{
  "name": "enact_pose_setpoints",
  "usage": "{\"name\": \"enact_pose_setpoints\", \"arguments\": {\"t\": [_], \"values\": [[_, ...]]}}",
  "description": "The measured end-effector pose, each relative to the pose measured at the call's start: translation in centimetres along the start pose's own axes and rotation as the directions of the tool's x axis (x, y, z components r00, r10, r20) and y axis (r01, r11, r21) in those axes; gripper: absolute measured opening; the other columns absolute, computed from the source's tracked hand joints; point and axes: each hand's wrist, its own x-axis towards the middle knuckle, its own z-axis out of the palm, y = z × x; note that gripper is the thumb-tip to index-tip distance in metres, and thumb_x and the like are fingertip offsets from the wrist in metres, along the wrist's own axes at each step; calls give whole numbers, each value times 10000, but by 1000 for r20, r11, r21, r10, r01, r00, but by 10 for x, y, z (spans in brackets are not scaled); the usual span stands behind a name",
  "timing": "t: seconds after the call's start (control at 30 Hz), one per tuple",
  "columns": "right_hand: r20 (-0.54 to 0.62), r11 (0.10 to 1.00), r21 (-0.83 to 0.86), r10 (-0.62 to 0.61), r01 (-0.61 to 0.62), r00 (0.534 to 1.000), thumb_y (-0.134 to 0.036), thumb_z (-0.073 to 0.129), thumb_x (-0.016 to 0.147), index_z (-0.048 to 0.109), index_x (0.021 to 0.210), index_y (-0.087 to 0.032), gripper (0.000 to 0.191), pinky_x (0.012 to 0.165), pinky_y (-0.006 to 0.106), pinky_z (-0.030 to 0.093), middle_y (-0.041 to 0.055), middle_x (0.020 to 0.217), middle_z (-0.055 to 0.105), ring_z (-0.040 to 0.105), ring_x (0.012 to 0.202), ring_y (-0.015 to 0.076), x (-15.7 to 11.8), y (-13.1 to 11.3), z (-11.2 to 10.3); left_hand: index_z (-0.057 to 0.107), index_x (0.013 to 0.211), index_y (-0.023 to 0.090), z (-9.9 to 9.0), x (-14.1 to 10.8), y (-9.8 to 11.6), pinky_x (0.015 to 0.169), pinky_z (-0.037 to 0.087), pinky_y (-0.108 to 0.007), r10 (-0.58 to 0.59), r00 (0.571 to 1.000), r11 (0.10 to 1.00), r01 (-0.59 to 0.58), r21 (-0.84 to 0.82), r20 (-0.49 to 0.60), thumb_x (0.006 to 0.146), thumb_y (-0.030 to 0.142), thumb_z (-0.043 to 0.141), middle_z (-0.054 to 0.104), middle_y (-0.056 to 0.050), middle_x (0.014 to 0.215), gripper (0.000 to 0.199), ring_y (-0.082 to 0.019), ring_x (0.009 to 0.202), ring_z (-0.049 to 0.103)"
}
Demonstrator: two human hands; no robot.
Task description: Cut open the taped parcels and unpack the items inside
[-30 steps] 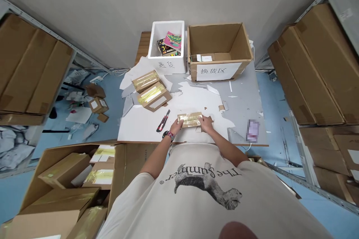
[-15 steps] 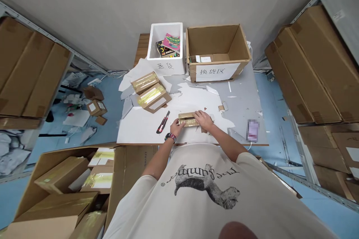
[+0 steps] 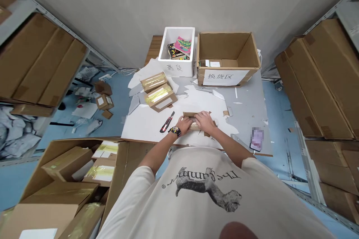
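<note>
The person's left hand (image 3: 184, 124) is mostly closed, its fingers curled around the left end of a small brown cardboard box with shiny clear tape (image 3: 194, 126). The right hand (image 3: 204, 121) is half curled over the box's right part, fingers bent at its top; whether it grips cannot be told. The box lies at the front of a grey table (image 3: 246, 108), a narrow flap raised along its far side. Just left of the left hand lies a black-and-red box cutter (image 3: 167, 122). Beyond it, two taped brown boxes (image 3: 165, 101) sit side by side. At the back stand a white foam bin (image 3: 177, 68) holding colourful books (image 3: 183, 45) and, right of it, a large open brown carton (image 3: 228, 48). A phone with a purple screen (image 3: 257, 140) lies near the right front corner.
</note>
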Motion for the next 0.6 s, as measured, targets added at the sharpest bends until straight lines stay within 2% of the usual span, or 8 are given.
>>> {"name": "enact_pose_setpoints", "arguments": {"t": [0.1, 0.2, 0.3, 0.37, 0.47, 0.53, 0.6], "values": [[81, 999, 28, -34, 32, 996, -478, 565, 1153, 802, 1306, -200, 395, 1298, 549, 299, 176, 1357, 780, 570, 1349, 355, -16, -5, 1, 741, 1265, 235, -6, 4, -6, 1296, 368, -555, 104, 995, 993, -104, 59, -6, 990, 227, 701, 766, -153, 1271, 279, -331, 1307, 652], [183, 996, 87, 8, -24, 983, -590, 532, 1154, 832, 1284, -240, 478, 1370, 648, 144, 169, 1608, 678, 510, 1510, 379, -30, -5, 5, 770, 1212, 251, -5, -2, -8, 1268, 414, -502, 246, 969, 969, -246, 32, -7, 1071, 301, 623, 778, -141, 1273, 210, -306, 1315, 658], [319, 965, 207, 90, -162, 943, -540, 307, 1214, 860, 1217, -282, 611, 1390, 692, 58, 102, 1687, 628, 458, 1608, 359, -41, -6, 12, 781, 1238, 261, -2, -13, -11, 1267, 422, -501, 325, 945, 946, -325, -16, 25, 1060, 458, 666, 779, -127, 1338, 289, -321, 1411, 620], [404, 928, 238, 174, -287, 898, -466, 200, 1220, 861, 1215, -292, 684, 1393, 714, 45, 86, 1662, 646, 446, 1633, 350, -42, -9, 16, 784, 1251, 270, -1, -17, -14, 1265, 411, -512, 331, 940, 943, -332, -1, 77, 1027, 418, 694, 787, -115, 1341, 284, -336, 1469, 577], [513, 915, 169, 235, -366, 825, -449, 343, 1178, 760, 1490, -339, 533, 1374, 771, 29, 85, 1785, 515, 320, 1713, 399, -32, -14, 17, 786, 1288, 296, -1, -13, -18, 1270, 356, -546, 310, 937, 941, -326, 86, 164, 968, 240, 678, 805, -105, 1283, 342, -349, 1479, 541], [593, 929, 81, 246, -361, 767, -444, 481, 1122, 601, 1682, -365, 578, 1363, 792, -5, 91, 1869, 383, 234, 1747, 432, -19, -16, 15, 796, 1287, 309, -3, -7, -18, 1265, 333, -569, 303, 931, 936, -331, 119, 202, 915, 188, 690, 799, -110, 1256, 405, -357, 1425, 555], [631, 940, -7, 269, -341, 728, -410, 558, 1079, 543, 1730, -344, 654, 1356, 803, -15, 124, 1875, 367, 239, 1745, 437, -9, -16, 14, 816, 1235, 308, -6, -2, -17, 1264, 330, -590, 315, 927, 935, -340, 101, 202, 874, 170, 712, 775, -123, 1263, 400, -362, 1356, 577]]}}
